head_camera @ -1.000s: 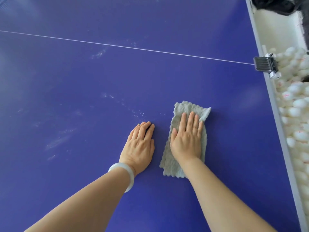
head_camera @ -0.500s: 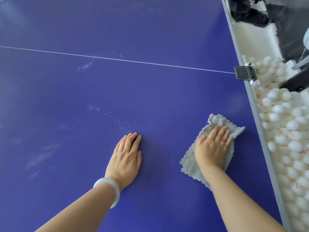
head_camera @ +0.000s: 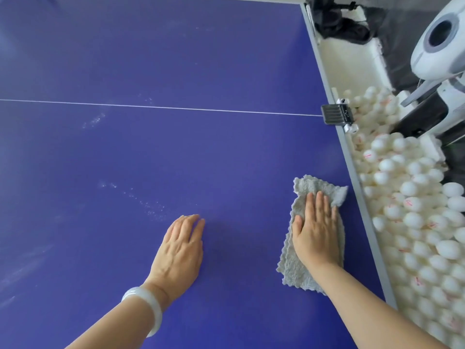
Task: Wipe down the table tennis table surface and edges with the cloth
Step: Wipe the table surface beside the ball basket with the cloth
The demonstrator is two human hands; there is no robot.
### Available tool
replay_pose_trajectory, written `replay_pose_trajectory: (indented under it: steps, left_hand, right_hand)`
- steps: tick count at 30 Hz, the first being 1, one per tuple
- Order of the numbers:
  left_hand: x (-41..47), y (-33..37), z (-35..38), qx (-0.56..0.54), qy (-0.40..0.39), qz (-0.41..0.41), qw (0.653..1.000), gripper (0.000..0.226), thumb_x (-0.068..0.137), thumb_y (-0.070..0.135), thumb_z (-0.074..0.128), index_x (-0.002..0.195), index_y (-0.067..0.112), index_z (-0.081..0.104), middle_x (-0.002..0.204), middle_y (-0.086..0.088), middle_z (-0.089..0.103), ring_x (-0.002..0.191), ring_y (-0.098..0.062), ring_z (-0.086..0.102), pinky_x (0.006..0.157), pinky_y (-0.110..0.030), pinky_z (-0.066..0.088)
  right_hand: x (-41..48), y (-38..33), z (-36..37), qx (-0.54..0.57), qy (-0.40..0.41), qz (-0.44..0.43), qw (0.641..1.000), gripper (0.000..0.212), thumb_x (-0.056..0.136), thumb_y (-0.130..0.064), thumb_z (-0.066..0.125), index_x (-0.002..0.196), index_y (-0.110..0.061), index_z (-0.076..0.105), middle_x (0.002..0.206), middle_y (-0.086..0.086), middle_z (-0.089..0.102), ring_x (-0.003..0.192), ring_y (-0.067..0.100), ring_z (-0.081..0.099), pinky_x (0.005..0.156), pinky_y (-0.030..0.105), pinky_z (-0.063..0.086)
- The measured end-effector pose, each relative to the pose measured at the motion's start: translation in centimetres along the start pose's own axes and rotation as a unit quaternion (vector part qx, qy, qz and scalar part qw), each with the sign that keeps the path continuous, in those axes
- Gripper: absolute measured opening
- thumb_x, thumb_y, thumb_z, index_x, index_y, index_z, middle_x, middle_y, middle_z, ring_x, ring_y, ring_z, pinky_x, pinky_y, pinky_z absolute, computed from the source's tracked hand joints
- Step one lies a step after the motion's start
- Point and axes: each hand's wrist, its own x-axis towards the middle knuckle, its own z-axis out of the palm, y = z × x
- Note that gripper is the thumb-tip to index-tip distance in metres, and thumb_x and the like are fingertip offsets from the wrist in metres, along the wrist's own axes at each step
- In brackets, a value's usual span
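**Cloth under the right hand, near the table's right edge**

The blue table [head_camera: 176, 59] fills most of the view. A thin white line [head_camera: 176, 107] crosses it from left to right and ends at a black clamp [head_camera: 336, 114] fixed on the grey edge [head_camera: 352, 157].

The grey cloth [head_camera: 297, 270] lies flat on the surface at the lower right, near the edge but not over it, with its far corner pointing toward the edge. The right hand [head_camera: 315, 233] presses on the cloth palm down, fingers straight and close together, covering its middle. The left hand [head_camera: 180, 250] rests flat on the bare surface, well apart from the cloth, fingers straight and slightly spread. A pale bangle [head_camera: 148, 306] sits on its wrist.

Pale dust [head_camera: 141, 200] streaks the surface just beyond the left fingertips. A second patch [head_camera: 94, 120] lies just below the line, farther left, and faint smears show at the lower left.

Beyond the edge, white balls [head_camera: 415, 210], some with red marks, lie heaped in a white trough [head_camera: 339, 64]. A white machine [head_camera: 440, 39] with a round dark opening stands over the balls at the upper right. Dark fabric [head_camera: 339, 28] lies bunched at the far end of the trough.
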Motion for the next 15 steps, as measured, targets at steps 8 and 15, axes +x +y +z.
replay_pose_trajectory:
  steps: [8,15]
  left_hand:
    - [9.1,5.7,2.0,-0.014,-0.082,0.033,0.996,0.057,0.104,0.038,0.027,0.155,0.013,0.026,0.161,-0.007,0.023,0.15,-0.024,0.017,0.124,-0.037,0.001]
    - [8.9,5.7,2.8,-0.026,-0.065,0.026,0.997,0.057,0.097,0.038,0.033,0.145,0.011,0.048,0.149,-0.008,0.045,0.14,-0.026,0.04,0.118,-0.04,0.018]
  right_hand:
    - [0.9,0.9,0.3,0.04,0.004,0.037,0.999,0.067,0.098,-0.042,0.011,0.156,-0.01,0.012,0.164,0.01,0.008,0.153,0.024,0.005,0.125,0.044,0.003]
    - [9.8,3.2,-0.1,0.045,-0.013,0.165,0.985,0.065,0.101,-0.036,0.027,0.158,-0.013,0.009,0.165,0.015,0.003,0.153,0.031,-0.001,0.122,0.054,0.0]
